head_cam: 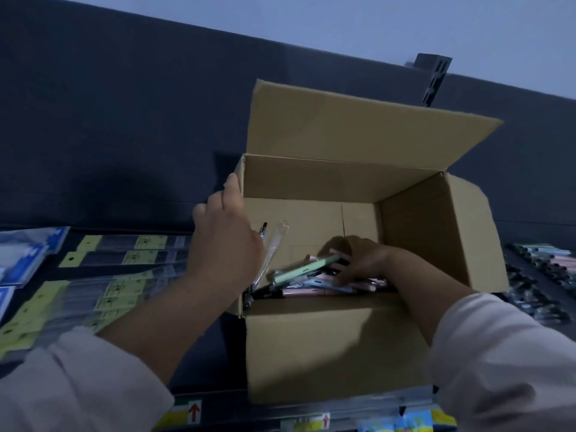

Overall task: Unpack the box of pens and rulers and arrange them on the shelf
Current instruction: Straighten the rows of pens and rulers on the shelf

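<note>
Fingers of the left hand (224, 241) are bent over the nine o'clock wall of the open brown cardboard box (336, 344), knuckles up and tips hidden, holding that wall. A clear plastic sleeve (278, 241) and a black-tipped pen (264, 230) stand up just beside the hand at its three o'clock; whether the hand pinches them too I cannot tell. Fingers of the right hand (358, 260) are down inside the box, curled round a bundle of pastel plastic pens (307, 269) in green, pink and blue.

The box has its flaps open, the twelve o'clock flap upright and the three o'clock flap leaning outward. Loose pens lie heaped along its six o'clock side, and the floor toward twelve o'clock is bare cardboard.

The box sits on a dark shelf (212, 353). At nine o'clock of the box lie long rulers in clear sleeves with yellow-green header cards (124, 260), overlapping in rows. Beyond them, at the frame's edge, are blue-and-white packets (25, 254). At three o'clock lie rows of laid-out pens (536, 266) in the same pale colours. Along the shelf's six o'clock edge runs a label strip with red arrows (194, 413). Behind, a dark back panel (124, 120) rises to a pale wall (374, 20), with a dark slotted upright post (433, 79) at one o'clock.
</note>
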### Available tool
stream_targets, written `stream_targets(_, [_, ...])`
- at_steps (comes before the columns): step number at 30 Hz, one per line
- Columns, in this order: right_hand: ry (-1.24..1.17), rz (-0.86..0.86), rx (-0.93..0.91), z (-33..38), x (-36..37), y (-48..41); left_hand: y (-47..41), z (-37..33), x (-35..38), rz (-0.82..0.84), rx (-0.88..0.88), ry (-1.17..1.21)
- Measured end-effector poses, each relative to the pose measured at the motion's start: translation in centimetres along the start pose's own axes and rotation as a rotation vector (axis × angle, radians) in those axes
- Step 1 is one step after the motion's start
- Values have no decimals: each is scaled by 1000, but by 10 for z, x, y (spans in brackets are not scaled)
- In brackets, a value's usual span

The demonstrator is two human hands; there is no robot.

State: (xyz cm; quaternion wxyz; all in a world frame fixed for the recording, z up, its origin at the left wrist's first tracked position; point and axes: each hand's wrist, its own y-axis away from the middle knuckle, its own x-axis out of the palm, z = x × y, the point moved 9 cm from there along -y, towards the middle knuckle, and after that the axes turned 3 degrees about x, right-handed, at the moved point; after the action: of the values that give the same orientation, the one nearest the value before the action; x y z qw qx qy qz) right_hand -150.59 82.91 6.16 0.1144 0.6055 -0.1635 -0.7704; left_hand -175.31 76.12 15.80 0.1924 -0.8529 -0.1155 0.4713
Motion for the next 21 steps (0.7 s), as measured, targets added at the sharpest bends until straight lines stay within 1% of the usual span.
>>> stream_targets(5, [136, 146, -135, 28, 24, -1, 4, -3, -4, 16, -26, 107])
stream_targets(7, [202, 132, -152, 31, 26, -3, 5, -2, -4, 17, -45, 152])
stream_targets(10, [283, 82, -188, 37, 27, -6, 3, 3, -2, -3, -47, 121])
stream_targets(14, [199, 55, -191, 36, 22, -5, 1, 5, 2, 11, -55, 118])
stream_targets(18, [120, -50, -214, 37, 6, 0, -2, 6, 3, 21, -56, 124])
stream_targets(21, [3, -141, -179, 31, -12, 2, -6, 7, 5, 34, -47, 101])
